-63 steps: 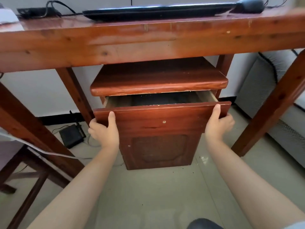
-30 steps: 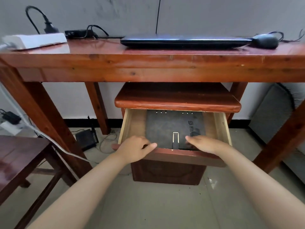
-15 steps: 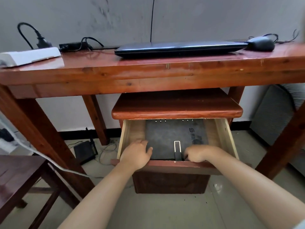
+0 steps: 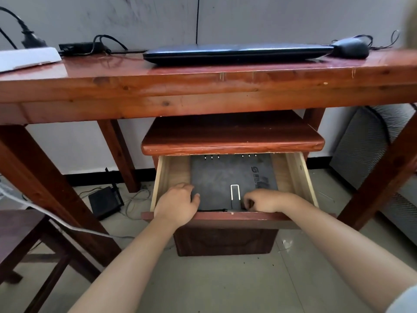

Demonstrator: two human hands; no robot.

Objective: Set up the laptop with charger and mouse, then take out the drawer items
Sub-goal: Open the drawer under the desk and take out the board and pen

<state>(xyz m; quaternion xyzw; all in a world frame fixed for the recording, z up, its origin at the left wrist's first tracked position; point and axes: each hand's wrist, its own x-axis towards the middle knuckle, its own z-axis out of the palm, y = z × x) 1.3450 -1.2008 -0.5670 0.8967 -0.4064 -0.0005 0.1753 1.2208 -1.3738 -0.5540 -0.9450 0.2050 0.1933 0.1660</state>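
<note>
The cabinet drawer [image 4: 300, 175] under the desk stands pulled out. A dark grey board [image 4: 225, 177] with a metal clip [image 4: 234, 195] lies flat inside it. My left hand [image 4: 178, 204] curls over the board's near left corner, thumb on top. At the near edge, just right of the clip, my right hand [image 4: 266, 201] has its fingers curled onto the board. On the desk top a closed black laptop [image 4: 237, 53] lies with a black mouse [image 4: 350, 50] at its right end and the charger brick [image 4: 79, 47] to its left.
A white power strip [image 4: 27, 58] with a black plug sits at the desk's left end. Desk legs [image 4: 52, 188] flank the cabinet. A dark wooden stool [image 4: 20, 231], a router [image 4: 105, 202] and loose cables are on the floor at left. A grey mesh seat [image 4: 365, 154] stands at right.
The drawer went from slightly open to pulled out. Both hands moved from the drawer front into the drawer and closed on the board's near edge. The board has not moved.
</note>
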